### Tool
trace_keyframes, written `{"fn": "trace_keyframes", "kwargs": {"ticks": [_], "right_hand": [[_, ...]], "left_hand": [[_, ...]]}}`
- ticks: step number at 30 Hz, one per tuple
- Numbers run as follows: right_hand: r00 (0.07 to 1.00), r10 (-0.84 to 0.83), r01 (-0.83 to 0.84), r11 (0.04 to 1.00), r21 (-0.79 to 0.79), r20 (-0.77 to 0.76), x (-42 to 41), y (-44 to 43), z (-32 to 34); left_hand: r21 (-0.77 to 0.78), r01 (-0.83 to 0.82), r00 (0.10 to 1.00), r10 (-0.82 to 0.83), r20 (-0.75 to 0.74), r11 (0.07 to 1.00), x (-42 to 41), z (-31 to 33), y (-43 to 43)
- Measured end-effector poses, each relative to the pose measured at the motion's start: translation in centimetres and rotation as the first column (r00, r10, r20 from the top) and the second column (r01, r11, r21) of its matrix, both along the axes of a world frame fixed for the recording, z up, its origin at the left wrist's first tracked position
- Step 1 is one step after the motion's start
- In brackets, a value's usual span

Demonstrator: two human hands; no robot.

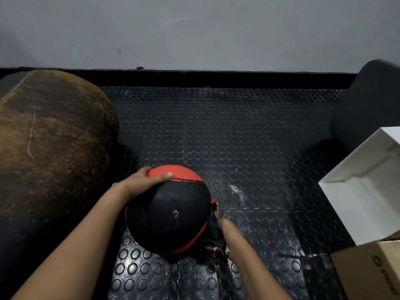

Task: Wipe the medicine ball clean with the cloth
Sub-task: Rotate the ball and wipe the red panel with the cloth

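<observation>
A black and red medicine ball (171, 213) is held above the studded rubber floor (238, 148), low in the middle of the view. My left hand (144, 180) grips its upper left side, thumb across the red panel. A dark cloth with red trim (213, 232) is pressed against the ball's lower right side. My right hand (225, 232) holds that cloth; the fingers are mostly hidden behind the cloth and the ball.
A big worn brown leather bag (47, 144) fills the left side. On the right are a white open box (365, 187), a cardboard box (372, 269) and a dark padded block (372, 100). A grey wall (194, 31) stands behind.
</observation>
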State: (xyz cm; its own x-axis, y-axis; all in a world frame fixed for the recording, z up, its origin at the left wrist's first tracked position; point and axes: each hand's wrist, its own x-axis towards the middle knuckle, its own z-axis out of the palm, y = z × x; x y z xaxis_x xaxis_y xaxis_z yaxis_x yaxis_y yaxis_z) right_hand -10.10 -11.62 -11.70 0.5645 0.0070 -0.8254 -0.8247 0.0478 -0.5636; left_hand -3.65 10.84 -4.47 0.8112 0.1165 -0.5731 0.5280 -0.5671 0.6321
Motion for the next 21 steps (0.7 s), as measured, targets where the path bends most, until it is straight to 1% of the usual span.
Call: {"fn": "trace_keyframes", "kwargs": {"ticks": [1, 3, 4, 5, 6, 7, 8, 9, 10, 11, 12, 13, 14, 15, 16, 17, 18, 19, 20, 21], "right_hand": [[0.997, -0.040, 0.045, 0.996, 0.082, -0.061, -0.4, 0.2, -0.2], [0.984, -0.127, 0.154, 0.959, 0.239, -0.125, -1.2, 0.1, -1.1], [0.971, -0.189, 0.222, 0.939, 0.263, -0.144, -1.3, 0.2, -1.5], [0.965, -0.234, 0.256, 0.940, 0.226, -0.120, -1.5, 0.2, -2.0], [0.960, -0.278, 0.280, 0.946, 0.162, -0.038, -1.5, 0.3, -2.5], [0.952, -0.294, 0.294, 0.956, 0.016, 0.087, -1.2, 0.2, -2.7], [0.934, -0.269, 0.301, 0.947, -0.111, 0.235, -0.6, -0.3, -2.9], [0.900, -0.215, 0.302, 0.934, -0.189, 0.378, 0.0, -1.0, -2.5], [0.855, -0.138, 0.286, 0.930, -0.231, 0.500, 0.9, -1.8, -1.6], [0.820, -0.028, 0.235, 0.927, -0.291, 0.572, 1.8, -2.6, -0.5], [0.764, 0.132, 0.155, 0.912, -0.379, 0.631, 3.0, -3.4, 0.6], [0.705, 0.330, 0.036, 0.867, -0.497, 0.628, 3.9, -4.0, 2.2], [0.632, 0.514, -0.087, 0.791, -0.606, 0.580, 4.8, -4.4, 3.6], [0.552, 0.678, -0.213, 0.677, -0.704, 0.486, 5.4, -4.2, 5.1], [0.465, 0.814, -0.306, 0.518, -0.799, 0.349, 5.6, -3.6, 6.2], [0.396, 0.898, -0.359, 0.343, -0.868, 0.191, 5.7, -2.9, 6.9], [0.376, 0.923, -0.377, 0.232, -0.897, 0.081, 5.8, -2.5, 7.1], [0.400, 0.916, -0.371, 0.195, -0.908, 0.033, 5.9, -2.5, 7.2], [0.446, 0.894, -0.356, 0.223, -0.908, 0.044, 6.0, -2.9, 7.1], [0.481, 0.873, -0.350, 0.270, -0.897, 0.075, 6.0, -3.6, 6.7]], "left_hand": [[0.029, 0.004, 1.000, -0.004, 0.005, 1.000, 0.7, 0.1, -0.5], [0.105, 0.039, 0.999, -0.041, 0.018, 0.994, 1.6, 0.2, -1.5], [0.128, 0.039, 0.997, -0.046, 0.055, 0.991, 1.9, 0.2, -1.9], [0.124, 0.019, 0.994, -0.032, 0.104, 0.992, 2.1, 0.2, -2.2], [0.109, -0.002, 0.989, -0.015, 0.149, 0.994, 2.1, 0.1, -2.3], [0.090, -0.008, 0.981, -0.009, 0.194, 0.996, 2.1, -0.2, -2.4], [0.083, 0.000, 0.975, -0.019, 0.221, 0.997, 2.0, -0.5, -2.5], [0.069, 0.013, 0.974, -0.029, 0.223, 0.997, 1.9, -0.9, -2.6], [0.059, 0.032, 0.976, -0.044, 0.213, 0.998, 2.0, -1.2, -2.9], [0.060, 0.048, 0.978, -0.060, 0.198, 0.997, 2.2, -1.5, -3.4], [0.078, 0.066, 0.979, -0.079, 0.185, 0.995, 2.6, -1.8, -4.1], [0.100, 0.092, 0.977, -0.110, 0.183, 0.991, 2.9, -1.8, -5.0], [0.125, 0.119, 0.969, -0.143, 0.199, 0.985, 3.1, -1.6, -6.0], [0.140, 0.125, 0.958, -0.156, 0.242, 0.982, 3.2, -1.5, -6.6], [0.114, 0.093, 0.945, -0.124, 0.302, 0.989, 3.2, -1.4, -6.8], [0.056, 0.018, 0.930, -0.037, 0.365, 0.998, 3.0, -1.3, -6.7], [-0.026, -0.081, 0.906, 0.084, 0.414, 0.996, 2.8, -1.7, -6.0], [-0.086, -0.165, 0.890, 0.186, 0.417, 0.982, 2.4, -2.3, -5.0], [-0.105, -0.224, 0.899, 0.247, 0.362, 0.969, 1.7, -3.0, -4.3], [-0.109, -0.267, 0.924, 0.287, 0.253, 0.957, 0.7, -3.9, -3.8]]}}
